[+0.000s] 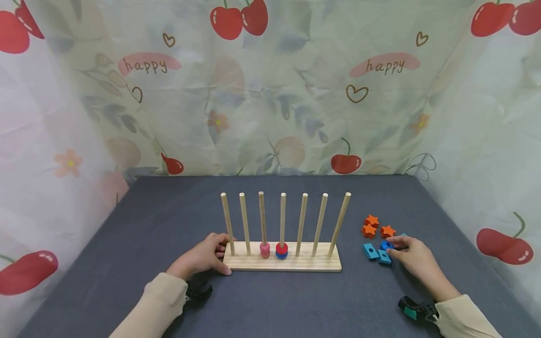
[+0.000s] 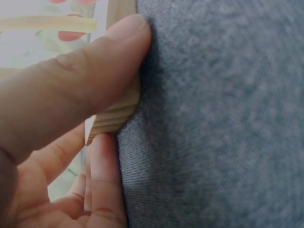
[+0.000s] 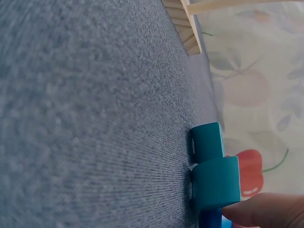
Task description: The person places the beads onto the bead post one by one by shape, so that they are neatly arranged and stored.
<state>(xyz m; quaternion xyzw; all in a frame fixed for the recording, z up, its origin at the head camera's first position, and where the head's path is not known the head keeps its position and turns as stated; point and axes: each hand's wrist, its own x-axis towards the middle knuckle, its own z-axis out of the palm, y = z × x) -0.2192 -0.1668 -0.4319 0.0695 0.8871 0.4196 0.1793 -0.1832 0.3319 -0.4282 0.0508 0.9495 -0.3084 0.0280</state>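
Observation:
A wooden peg board (image 1: pixel 281 264) with a row of upright pegs stands mid-table. Pink beads (image 1: pixel 265 250) sit on its third peg from the left; a red bead (image 1: pixel 281 248) lies over a blue one on the fourth. My left hand (image 1: pixel 208 256) grips the board's left end, thumb (image 2: pixel 111 61) along the front edge and fingers at the end. To the right, my right hand (image 1: pixel 412 256) pinches a round blue bead (image 1: pixel 386 245) between thumb and forefinger. Two light-blue rectangular blocks (image 1: pixel 370 251) lie beside it; in the right wrist view they look teal (image 3: pixel 216 183).
Several orange star beads (image 1: pixel 369 230) lie just behind the blue blocks. Another light-blue piece (image 1: pixel 404 235) is partly hidden behind my right hand. A dark grey cloth (image 1: pixel 287 305) covers the table, and a printed curtain (image 1: pixel 270 94) hangs along the back and sides.

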